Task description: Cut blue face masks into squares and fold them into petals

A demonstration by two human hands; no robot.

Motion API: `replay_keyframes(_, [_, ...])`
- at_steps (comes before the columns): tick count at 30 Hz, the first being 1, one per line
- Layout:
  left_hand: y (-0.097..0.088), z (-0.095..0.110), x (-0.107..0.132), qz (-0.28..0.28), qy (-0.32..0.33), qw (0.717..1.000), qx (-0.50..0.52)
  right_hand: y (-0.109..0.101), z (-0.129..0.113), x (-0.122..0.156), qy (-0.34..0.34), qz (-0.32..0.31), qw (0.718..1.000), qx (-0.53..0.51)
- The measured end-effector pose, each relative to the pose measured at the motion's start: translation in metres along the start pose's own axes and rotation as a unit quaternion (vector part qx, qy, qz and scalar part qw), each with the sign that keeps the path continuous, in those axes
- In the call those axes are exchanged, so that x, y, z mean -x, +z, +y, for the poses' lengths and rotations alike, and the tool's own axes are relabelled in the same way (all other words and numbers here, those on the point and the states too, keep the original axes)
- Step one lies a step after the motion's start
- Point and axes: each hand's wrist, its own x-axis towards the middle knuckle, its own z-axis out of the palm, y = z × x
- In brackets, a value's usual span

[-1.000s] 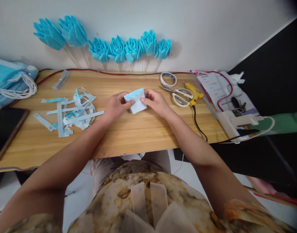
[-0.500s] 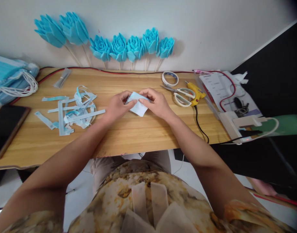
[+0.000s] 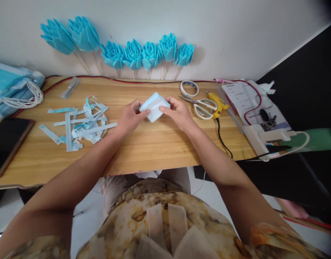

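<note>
From my end I see the left arm [image 3: 79,180] and right arm [image 3: 219,167] bent at the elbows [image 3: 66,203], forearms [image 3: 100,156] slanting inward. The left hand [image 3: 131,117] and right hand [image 3: 180,114] face each other, apart, thumbs [image 3: 165,110] pointing inward, fingers [image 3: 174,102] curled in a pinch.

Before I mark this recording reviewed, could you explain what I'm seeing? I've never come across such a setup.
There is no machine: these are a person's own bare hands, filmed by one camera worn on the head, looking forward and down. The left hand and right hand together hold a thin blue-and-white piece above a wooden table. To their left lie pale-blue strips, a phone and a stack of face masks; to their right, scissors, a roll of tape and a yellow glue gun. Behind, blue flowers on sticks line the wall.
</note>
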Motion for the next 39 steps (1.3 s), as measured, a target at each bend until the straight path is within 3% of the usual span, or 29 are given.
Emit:
replay_keyframes(5, [-0.001, 0.006, 0.001, -0.013, 0.058, 0.988, -0.143, -0.004, -0.01, 0.003, -0.055, 0.02, 0.995, 0.084])
replay_keyframes(11, [-0.004, 0.016, 0.004, -0.004, 0.097, 0.98, -0.171, -0.001, -0.018, 0.007, -0.087, -0.002, 0.984, 0.157])
replay_keyframes(20, [-0.004, 0.001, 0.002, -0.018, 0.072, 0.974, -0.214, -0.002, -0.015, 0.008, -0.059, -0.076, 0.981, 0.172])
replay_keyframes(31, [0.0, 0.016, 0.007, -0.012, 0.095, 0.968, -0.234, -0.001, -0.012, 0.006, -0.076, -0.052, 0.978, 0.188])
replay_keyframes(39, [-0.002, 0.004, 0.006, -0.031, 0.064, 0.969, -0.237, -0.001, -0.006, 0.007, -0.041, -0.087, 0.982, 0.161])
